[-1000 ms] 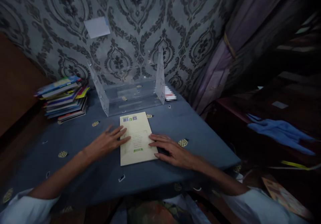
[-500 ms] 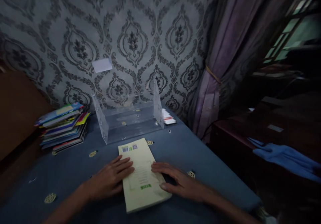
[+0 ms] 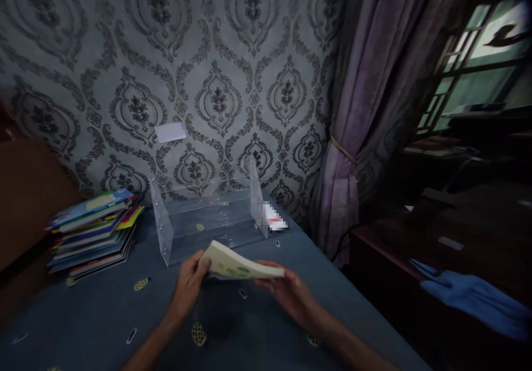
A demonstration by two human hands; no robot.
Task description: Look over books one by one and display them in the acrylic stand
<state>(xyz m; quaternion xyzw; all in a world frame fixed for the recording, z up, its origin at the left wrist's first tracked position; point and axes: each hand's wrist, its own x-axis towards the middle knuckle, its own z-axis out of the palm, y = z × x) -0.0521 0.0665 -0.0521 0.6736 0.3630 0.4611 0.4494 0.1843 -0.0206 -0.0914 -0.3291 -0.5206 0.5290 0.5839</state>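
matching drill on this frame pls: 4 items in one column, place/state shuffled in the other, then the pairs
1. pale green book
2. clear acrylic rack
3. stack of books
4. blue cloth

A. on the dark furniture, right of the table
B. lifted off the table, held in both hands
C. piled at the table's left, near the wall
D. standing against the wallpapered wall, empty

Pairs: 1-B, 2-D, 3-C, 4-A

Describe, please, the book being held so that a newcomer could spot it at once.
On the blue table, in front of the clear acrylic rack, the left hand and right hand hold a pale yellow-green book up off the cloth. Unlike the colourful stack of books at left, it is single and plain.
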